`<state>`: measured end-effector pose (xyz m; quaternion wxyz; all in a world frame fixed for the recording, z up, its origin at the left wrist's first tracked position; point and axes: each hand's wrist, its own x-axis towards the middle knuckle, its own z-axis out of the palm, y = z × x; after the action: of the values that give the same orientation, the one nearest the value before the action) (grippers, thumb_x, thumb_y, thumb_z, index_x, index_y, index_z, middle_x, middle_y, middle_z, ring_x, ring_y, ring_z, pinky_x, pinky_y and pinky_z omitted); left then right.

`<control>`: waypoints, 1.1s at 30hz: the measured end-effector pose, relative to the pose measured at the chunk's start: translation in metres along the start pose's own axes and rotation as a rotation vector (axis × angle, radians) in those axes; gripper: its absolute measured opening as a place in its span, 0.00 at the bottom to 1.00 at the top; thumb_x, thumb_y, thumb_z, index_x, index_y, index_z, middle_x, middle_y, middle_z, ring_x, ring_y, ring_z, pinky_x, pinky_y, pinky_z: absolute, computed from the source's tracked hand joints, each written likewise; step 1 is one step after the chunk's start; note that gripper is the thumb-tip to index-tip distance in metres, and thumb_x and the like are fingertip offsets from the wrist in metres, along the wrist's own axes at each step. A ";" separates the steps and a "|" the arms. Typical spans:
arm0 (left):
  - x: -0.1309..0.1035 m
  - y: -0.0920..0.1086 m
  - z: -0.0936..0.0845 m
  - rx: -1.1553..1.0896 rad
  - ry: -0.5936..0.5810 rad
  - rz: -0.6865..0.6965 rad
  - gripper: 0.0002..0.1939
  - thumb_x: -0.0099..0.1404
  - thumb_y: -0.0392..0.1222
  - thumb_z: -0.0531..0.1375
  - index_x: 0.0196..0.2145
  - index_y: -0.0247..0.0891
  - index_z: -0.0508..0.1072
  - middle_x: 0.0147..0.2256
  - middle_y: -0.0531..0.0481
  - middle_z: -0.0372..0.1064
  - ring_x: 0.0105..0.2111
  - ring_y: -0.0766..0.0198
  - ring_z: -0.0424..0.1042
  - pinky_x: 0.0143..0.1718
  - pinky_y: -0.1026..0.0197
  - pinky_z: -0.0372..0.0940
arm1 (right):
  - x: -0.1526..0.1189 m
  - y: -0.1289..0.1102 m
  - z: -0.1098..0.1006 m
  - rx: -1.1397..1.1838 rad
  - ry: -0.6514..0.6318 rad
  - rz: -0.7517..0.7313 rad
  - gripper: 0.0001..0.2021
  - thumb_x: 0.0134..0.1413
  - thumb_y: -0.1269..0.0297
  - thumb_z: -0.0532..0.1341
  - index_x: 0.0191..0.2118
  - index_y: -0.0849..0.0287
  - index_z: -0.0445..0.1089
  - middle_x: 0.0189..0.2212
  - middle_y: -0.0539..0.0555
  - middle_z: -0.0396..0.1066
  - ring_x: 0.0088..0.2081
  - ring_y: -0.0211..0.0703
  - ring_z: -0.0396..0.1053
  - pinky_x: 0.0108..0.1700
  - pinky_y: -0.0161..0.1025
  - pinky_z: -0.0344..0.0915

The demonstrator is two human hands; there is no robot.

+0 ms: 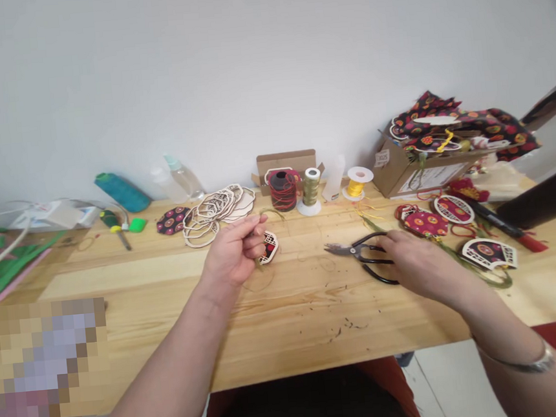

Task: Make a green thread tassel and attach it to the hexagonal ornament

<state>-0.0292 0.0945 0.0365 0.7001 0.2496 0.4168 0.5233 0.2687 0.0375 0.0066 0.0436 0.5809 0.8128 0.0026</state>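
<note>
My left hand is closed near the middle of the wooden table, its fingers curled together around a thin olive thread. Partly behind those fingers is a small ornament with a pale lattice frame over dark and red fabric. To the right, my right hand is closed at the black handles of a pair of scissors. The scissors lie low over the wood, their blades pointing left. Dark scraps are scattered on the table in front of them.
Wooden frames, a red thread spool, an olive spool and a yellow spool stand along the wall. At right are finished ornaments, a fabric-filled box and a black post. A screwdriver lies left.
</note>
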 end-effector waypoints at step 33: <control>0.001 -0.010 -0.004 -0.012 -0.002 0.124 0.08 0.51 0.36 0.66 0.28 0.28 0.74 0.19 0.53 0.64 0.13 0.81 0.46 0.12 0.74 0.41 | 0.067 -0.107 -0.034 1.833 -0.210 -0.176 0.09 0.47 0.60 0.64 0.26 0.60 0.68 0.17 0.43 0.57 0.19 0.29 0.48 0.22 0.32 0.46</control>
<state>-0.0277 0.0918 0.0264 0.6682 0.2713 0.3967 0.5679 0.1439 0.0680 0.0302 -0.3593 0.3217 0.5303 -0.6973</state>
